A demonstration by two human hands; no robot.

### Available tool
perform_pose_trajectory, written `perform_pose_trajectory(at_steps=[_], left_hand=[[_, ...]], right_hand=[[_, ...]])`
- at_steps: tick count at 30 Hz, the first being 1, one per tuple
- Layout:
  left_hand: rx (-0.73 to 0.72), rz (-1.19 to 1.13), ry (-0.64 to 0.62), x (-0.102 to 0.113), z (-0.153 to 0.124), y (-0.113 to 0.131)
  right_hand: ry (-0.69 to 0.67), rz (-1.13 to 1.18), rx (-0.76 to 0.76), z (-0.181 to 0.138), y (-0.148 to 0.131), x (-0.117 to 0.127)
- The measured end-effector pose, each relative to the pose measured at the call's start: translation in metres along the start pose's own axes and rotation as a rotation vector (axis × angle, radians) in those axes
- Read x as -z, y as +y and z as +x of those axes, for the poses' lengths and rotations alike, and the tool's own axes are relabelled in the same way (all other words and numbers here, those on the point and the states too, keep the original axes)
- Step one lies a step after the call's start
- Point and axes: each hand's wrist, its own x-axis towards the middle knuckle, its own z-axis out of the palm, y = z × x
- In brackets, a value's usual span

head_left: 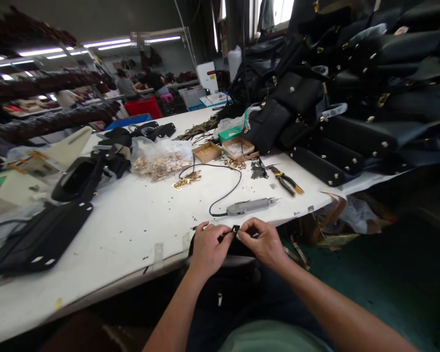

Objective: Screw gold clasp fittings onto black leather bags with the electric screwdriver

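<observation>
A black bag (238, 276) rests on my lap against the table's front edge, much of it in shadow. My left hand (209, 248) grips its upper edge, thumb and fingers closed on the black material. Between my two hands sticks up a small black tab (235, 228) with a pale slot or fitting in it. At the right side of this tab my right hand (264, 243) is closed in a pinch; what its fingertips hold is hidden. Just beyond lies a grey electric screwdriver (247, 207) with its black cord.
Yellow-and-black pliers (286, 181) lie right of the screwdriver. Gold fittings (187, 180), a plastic bag of hardware (161, 159) and small cardboard boxes (207, 152) stand farther back. Black bags are piled at right (326, 156) and left (40, 239). People work in the background.
</observation>
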Motion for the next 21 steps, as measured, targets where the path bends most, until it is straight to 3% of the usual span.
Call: perform_pose_trajectory(at_steps=[4, 7, 9, 12, 15, 17, 21], left_hand=[[0.051, -0.003, 0.003, -0.001, 0.000, -0.001], [0.071, -0.010, 0.001, 0.000, -0.001, -0.003], [0.066, -0.009, 0.004, 0.001, -0.003, -0.002], [0.038, -0.021, 0.010, 0.005, -0.007, -0.001], [-0.046, -0.005, -0.007, 0.007, -0.013, -0.002], [-0.126, 0.033, -0.036, 0.007, -0.017, -0.003], [-0.245, 0.125, -0.059, 0.005, -0.031, -0.002]], right_hand=[[-0.087, 0.314, -0.157, 0.002, -0.007, 0.008], [-0.090, 0.426, -0.212, 0.004, -0.010, 0.028], [-0.086, 0.298, -0.243, 0.004, -0.008, 0.049], [-0.088, -0.085, -0.283, -0.003, 0.002, 0.082], [-0.062, -0.335, -0.285, -0.016, 0.018, 0.100], [-0.080, -0.368, -0.271, -0.026, 0.029, 0.098], [-0.276, -0.311, -0.104, -0.046, 0.047, 0.071]])
